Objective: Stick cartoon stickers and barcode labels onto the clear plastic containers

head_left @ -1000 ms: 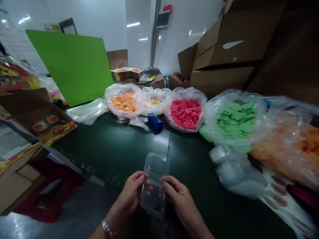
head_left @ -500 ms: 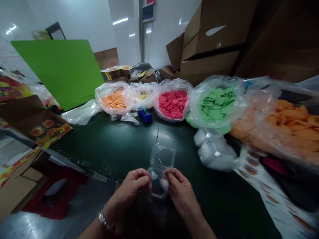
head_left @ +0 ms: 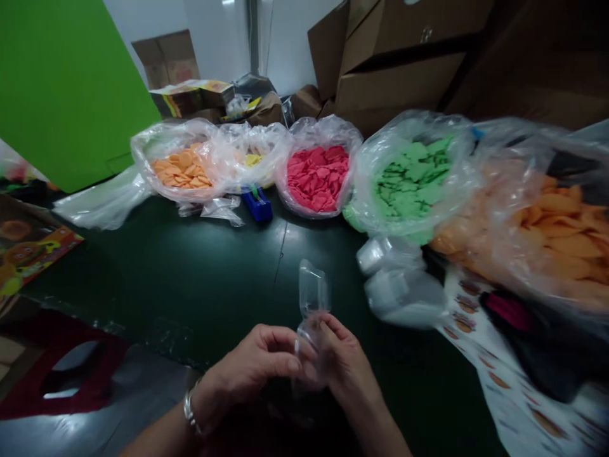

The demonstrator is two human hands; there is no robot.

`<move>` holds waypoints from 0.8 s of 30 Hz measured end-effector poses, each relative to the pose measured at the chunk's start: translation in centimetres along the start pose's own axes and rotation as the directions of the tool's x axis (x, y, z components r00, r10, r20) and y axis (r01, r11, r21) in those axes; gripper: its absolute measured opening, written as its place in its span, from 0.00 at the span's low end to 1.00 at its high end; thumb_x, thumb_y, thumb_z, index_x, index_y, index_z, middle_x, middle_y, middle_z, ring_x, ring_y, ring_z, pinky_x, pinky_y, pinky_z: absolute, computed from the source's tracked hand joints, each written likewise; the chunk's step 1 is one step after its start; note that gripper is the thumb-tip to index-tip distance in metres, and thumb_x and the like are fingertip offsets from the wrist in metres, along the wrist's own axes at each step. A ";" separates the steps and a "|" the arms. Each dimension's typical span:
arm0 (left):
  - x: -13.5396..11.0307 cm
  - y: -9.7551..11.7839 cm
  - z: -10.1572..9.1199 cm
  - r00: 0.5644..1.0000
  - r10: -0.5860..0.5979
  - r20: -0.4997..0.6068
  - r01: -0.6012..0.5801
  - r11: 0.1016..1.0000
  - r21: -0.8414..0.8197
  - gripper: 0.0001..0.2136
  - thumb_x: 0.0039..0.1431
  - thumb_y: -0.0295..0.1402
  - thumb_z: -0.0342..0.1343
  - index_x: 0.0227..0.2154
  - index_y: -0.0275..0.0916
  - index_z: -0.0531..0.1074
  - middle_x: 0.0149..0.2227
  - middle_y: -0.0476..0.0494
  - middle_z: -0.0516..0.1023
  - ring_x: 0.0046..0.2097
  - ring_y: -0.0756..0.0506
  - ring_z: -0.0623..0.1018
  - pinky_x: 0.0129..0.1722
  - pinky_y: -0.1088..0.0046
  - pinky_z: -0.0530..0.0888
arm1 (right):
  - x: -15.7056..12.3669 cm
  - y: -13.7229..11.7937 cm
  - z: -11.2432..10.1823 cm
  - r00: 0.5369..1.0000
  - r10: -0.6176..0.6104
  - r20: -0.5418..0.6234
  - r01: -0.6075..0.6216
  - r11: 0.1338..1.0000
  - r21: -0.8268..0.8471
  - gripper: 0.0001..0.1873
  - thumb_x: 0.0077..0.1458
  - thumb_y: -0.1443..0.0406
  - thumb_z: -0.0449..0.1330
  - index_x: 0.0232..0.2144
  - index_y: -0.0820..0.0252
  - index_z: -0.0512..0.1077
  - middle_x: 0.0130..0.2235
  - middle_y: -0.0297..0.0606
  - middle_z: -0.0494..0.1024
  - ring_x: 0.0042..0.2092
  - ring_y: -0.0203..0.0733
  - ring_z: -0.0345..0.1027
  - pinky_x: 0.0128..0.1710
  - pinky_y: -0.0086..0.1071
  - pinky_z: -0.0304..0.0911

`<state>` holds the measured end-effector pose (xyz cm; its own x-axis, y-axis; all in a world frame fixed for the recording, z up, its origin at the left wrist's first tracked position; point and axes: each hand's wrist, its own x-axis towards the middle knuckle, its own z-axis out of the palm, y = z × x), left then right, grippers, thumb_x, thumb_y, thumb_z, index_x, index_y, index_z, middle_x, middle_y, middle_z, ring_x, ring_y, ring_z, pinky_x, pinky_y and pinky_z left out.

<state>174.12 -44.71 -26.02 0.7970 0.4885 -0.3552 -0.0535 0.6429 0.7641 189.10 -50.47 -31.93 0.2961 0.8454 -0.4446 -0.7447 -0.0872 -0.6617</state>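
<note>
The right hand [head_left: 349,362] pinches a clear plastic container [head_left: 313,301]; the left hand [head_left: 259,358] curls against it, its grip unclear, above a dark green worktop [head_left: 214,273].

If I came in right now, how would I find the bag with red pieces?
Toward the back of the dark green table stand open clear bags. Find the one between the yellow pieces and the green pieces. Only that one holds red pieces.
</note>
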 end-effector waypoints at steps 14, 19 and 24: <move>-0.7 -1.4 0.2 0.995 0.087 -0.046 -0.075 0.974 0.215 0.08 0.41 0.31 0.66 0.22 0.33 0.75 0.27 0.46 0.75 0.31 0.49 0.71 0.36 0.74 0.67 | -3.9 1.7 -0.8 0.951 -0.006 0.309 0.104 0.948 -0.301 0.29 0.52 0.57 0.63 0.56 0.48 0.62 0.50 0.39 0.73 0.51 0.46 0.68 0.51 0.39 0.61; -1.5 -1.3 -0.5 0.991 0.115 -0.073 -0.098 0.974 0.203 0.06 0.43 0.31 0.65 0.24 0.33 0.76 0.28 0.46 0.76 0.31 0.50 0.73 0.36 0.75 0.68 | -3.7 1.7 -0.6 0.961 -0.016 0.276 0.095 0.957 -0.276 0.26 0.50 0.57 0.65 0.52 0.47 0.68 0.48 0.39 0.76 0.51 0.46 0.68 0.51 0.40 0.60; -1.3 0.2 -0.9 0.994 0.080 -0.076 -0.055 0.958 0.281 0.06 0.44 0.29 0.62 0.26 0.33 0.76 0.27 0.45 0.76 0.31 0.49 0.73 0.36 0.74 0.68 | -3.3 0.0 -0.3 0.963 -0.001 0.270 0.096 0.936 -0.339 0.28 0.47 0.55 0.66 0.51 0.51 0.69 0.48 0.43 0.76 0.49 0.50 0.68 0.49 0.43 0.62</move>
<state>172.57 -44.66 -25.88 0.7419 0.5817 -0.3335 0.0743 0.4229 0.9031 188.32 -53.41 -30.62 0.1240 0.9564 -0.2644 -0.4655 -0.1793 -0.8667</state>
